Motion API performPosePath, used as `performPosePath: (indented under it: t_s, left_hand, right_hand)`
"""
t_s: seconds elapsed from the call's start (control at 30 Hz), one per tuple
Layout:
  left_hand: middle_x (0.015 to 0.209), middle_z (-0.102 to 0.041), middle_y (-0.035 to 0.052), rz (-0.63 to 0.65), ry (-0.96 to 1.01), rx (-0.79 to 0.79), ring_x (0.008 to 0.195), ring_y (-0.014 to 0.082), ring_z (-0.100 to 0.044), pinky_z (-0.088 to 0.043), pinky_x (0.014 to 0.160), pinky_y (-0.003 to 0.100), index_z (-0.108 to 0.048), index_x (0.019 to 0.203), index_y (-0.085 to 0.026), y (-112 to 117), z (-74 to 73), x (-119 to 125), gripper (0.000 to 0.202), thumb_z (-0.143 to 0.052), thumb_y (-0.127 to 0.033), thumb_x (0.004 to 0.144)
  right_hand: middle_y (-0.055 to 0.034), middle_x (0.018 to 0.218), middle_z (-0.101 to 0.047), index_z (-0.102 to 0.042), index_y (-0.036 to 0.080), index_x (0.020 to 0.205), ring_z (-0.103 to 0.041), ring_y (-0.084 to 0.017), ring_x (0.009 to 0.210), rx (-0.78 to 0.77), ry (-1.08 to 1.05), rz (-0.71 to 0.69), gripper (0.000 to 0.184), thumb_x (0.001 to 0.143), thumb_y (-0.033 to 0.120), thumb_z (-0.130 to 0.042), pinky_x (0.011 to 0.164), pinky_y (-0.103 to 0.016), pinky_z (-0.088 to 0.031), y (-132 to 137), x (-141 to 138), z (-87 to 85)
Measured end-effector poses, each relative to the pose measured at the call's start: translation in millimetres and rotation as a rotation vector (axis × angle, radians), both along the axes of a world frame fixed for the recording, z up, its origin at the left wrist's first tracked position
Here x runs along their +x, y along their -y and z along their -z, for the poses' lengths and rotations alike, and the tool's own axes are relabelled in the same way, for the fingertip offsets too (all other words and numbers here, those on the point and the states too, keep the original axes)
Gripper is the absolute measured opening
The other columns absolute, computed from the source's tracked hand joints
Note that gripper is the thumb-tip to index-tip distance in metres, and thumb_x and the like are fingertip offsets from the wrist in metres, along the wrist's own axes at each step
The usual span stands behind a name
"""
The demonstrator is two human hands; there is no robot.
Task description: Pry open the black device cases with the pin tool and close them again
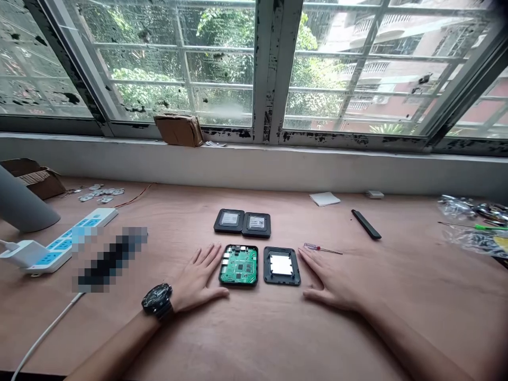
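My left hand lies flat on the table with its fingers spread, just left of a black case half holding a green circuit board. To the right of that board lies the case cover, inner side up, with a white pad in its middle. My right hand rests flat beside the cover, fingers apart. Near its fingertips is a small screwdriver with a red and clear handle. Two black square cases with white labels, a left one and a right one, lie behind the board. Neither hand holds anything.
A white power strip with a plugged-in adapter is at left, near a blurred dark object. Further back are several small pale parts. At right lie a black strip, folded paper and plastic bags.
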State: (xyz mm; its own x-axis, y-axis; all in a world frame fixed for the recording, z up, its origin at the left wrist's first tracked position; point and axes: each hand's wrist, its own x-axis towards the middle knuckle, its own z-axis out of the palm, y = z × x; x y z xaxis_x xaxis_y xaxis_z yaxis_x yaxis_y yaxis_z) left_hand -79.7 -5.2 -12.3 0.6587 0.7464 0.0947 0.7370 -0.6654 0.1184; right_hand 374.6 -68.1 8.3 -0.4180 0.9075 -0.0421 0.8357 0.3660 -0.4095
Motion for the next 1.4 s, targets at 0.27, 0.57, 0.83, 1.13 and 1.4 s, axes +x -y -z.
performPosePath:
  t_s: [0.27,0.57,0.83,1.13,1.4]
  left_hand:
    - [0.168,-0.005,0.0115,0.003,0.009,0.022,0.154,0.0407,-0.011,-0.012,0.125,0.057,-0.003,0.164,-0.021,-1.4,5.3,0.4,0.109,-0.051,-0.081,0.087]
    - [0.168,-0.01,0.0126,-0.003,0.192,-0.215,0.154,0.0395,-0.017,-0.026,0.124,0.053,-0.004,0.164,-0.022,-4.1,-13.4,-3.1,0.12,-0.07,-0.075,0.079]
    - [0.166,-0.027,0.0082,0.035,0.442,-0.432,0.152,0.0346,-0.027,-0.028,0.124,0.048,-0.005,0.164,-0.033,-18.0,-25.7,26.3,0.132,-0.09,-0.06,0.065]
    - [0.168,-0.019,0.0114,0.172,0.374,-0.279,0.153,0.0352,-0.024,-0.015,0.127,0.053,-0.005,0.164,-0.03,-18.9,-15.1,53.0,0.13,-0.085,-0.068,0.068]
    - [0.145,-0.06,0.0112,-0.043,0.547,-0.276,0.134,0.0317,-0.057,-0.045,0.111,0.044,-0.03,0.16,-0.025,-38.1,-22.4,6.5,0.091,-0.072,-0.058,0.087]
  right_hand:
    - [-0.0067,0.17,-0.01,-0.005,0.025,0.164,-0.014,-0.037,0.155,0.045,0.099,-0.056,0.102,0.089,0.072,-0.056,0.126,-0.053,-0.022,0.2,-7.7,-0.9]
    - [-0.011,0.168,-0.024,-0.016,0.024,0.164,-0.025,-0.037,0.153,0.038,-0.038,-0.024,0.117,0.074,0.074,-0.072,0.124,-0.052,-0.027,-15.4,-18.7,-6.5]
    - [-0.0149,0.154,-0.047,-0.026,0.027,0.16,-0.047,-0.038,0.14,0.185,-0.33,0.012,0.102,0.076,0.049,-0.08,0.115,-0.056,-0.041,-18.0,-8.6,-2.9]
    - [-0.0163,0.146,-0.053,-0.033,0.027,0.157,-0.052,-0.035,0.136,0.241,-0.89,0.001,0.088,0.085,0.068,-0.064,0.112,-0.054,-0.044,-27.3,-47.2,-24.0]
    - [-0.0187,0.152,-0.047,-0.047,0.018,0.151,-0.049,-0.038,0.137,0.178,-0.221,-0.211,0.098,0.072,0.067,-0.078,0.113,-0.049,-0.044,-42.9,-130.6,-64.1]
